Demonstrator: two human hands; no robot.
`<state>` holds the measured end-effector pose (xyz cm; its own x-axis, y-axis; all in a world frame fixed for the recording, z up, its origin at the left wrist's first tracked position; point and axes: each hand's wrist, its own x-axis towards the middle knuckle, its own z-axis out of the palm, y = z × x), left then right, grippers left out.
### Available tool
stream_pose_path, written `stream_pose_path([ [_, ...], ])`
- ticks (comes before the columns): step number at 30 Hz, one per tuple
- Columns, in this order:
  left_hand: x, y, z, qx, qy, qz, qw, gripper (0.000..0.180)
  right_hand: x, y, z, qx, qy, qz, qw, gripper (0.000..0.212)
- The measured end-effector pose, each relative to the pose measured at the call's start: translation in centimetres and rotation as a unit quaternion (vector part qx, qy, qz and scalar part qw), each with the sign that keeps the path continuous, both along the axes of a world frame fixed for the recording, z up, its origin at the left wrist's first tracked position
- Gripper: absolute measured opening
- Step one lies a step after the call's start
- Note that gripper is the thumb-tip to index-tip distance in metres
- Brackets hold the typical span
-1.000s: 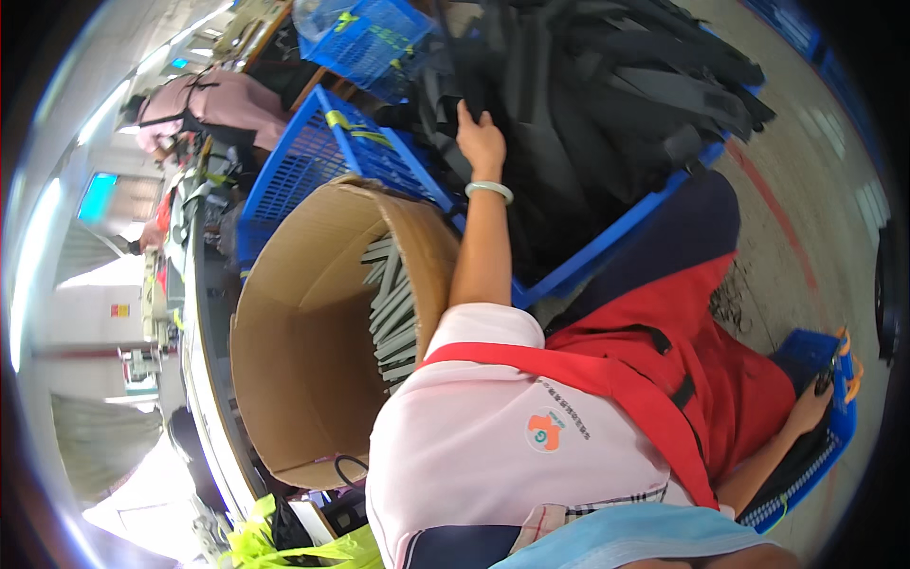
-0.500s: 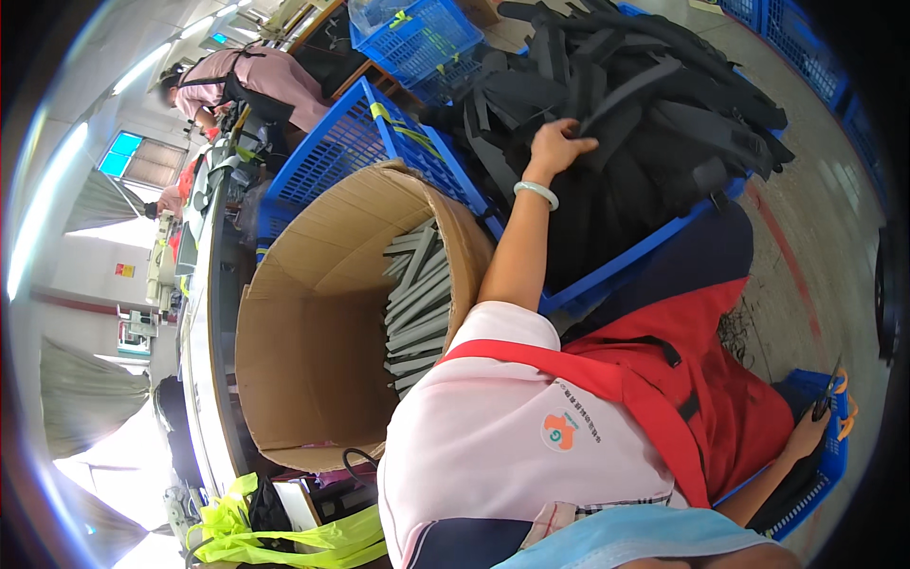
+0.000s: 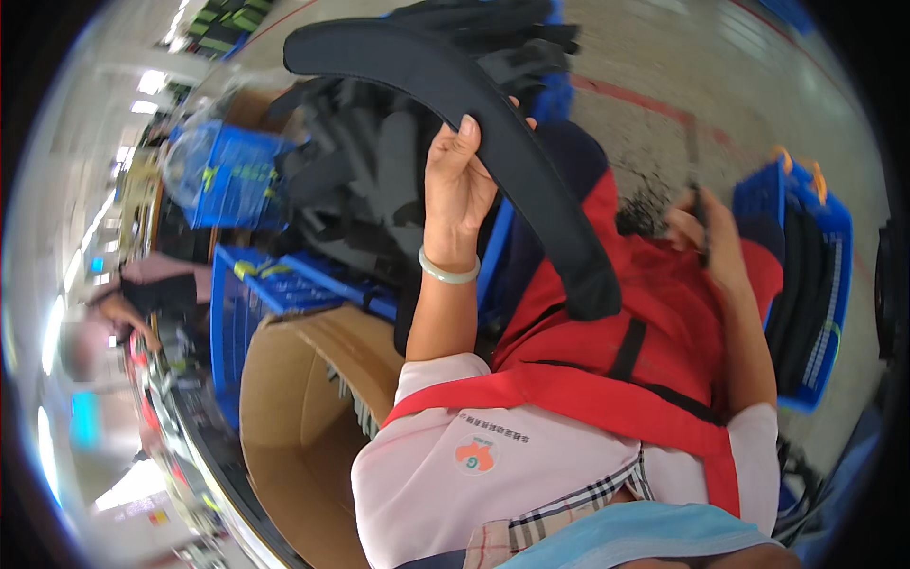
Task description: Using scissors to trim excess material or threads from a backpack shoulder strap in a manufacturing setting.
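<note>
A long curved black padded strip [image 3: 536, 185] with a stitched edge is held up in front of me. My left hand [image 3: 460, 175] grips it near the middle, thumb on the near face and fingertips showing past the far edge. Behind it, a heap of similar dark strips [image 3: 370, 142] fills a large blue crate [image 3: 498, 261]. At the right, my right hand [image 3: 711, 232] is closed around a slim dark pointed tool [image 3: 700, 194], blurred, its exact kind unclear. The hand is over my red apron [image 3: 654, 294], apart from the strip.
A blue basket [image 3: 758, 194] with orange loops holds stacked black strips at the right. Left of me, a cardboard box [image 3: 284, 379] contains grey strips [image 3: 364, 412]. Dark scraps [image 3: 649, 204] lie on the floor. A co-worker [image 3: 137, 294] is at the far left bench.
My left hand has come back from the heap, now holding a curved strip. My right hand has risen from beside the right basket, tool still in it. The view has turned.
</note>
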<state>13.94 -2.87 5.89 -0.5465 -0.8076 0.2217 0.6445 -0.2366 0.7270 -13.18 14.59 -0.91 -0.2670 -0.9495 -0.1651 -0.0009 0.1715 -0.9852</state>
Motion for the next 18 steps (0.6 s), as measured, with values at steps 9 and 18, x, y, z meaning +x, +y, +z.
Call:
stream_pose_path([
  [9,-6.7,2.5,-4.8,0.115,-0.045,-0.067,0.990,0.032,3.8,0.2,0.8,-0.004,-0.076,0.103,0.992,0.026],
  [18,-6.8,-0.7,-5.4,0.105,-0.065,-0.001,0.992,0.028,3.3,2.0,-1.4,0.059,-0.008,0.111,0.992,0.027],
])
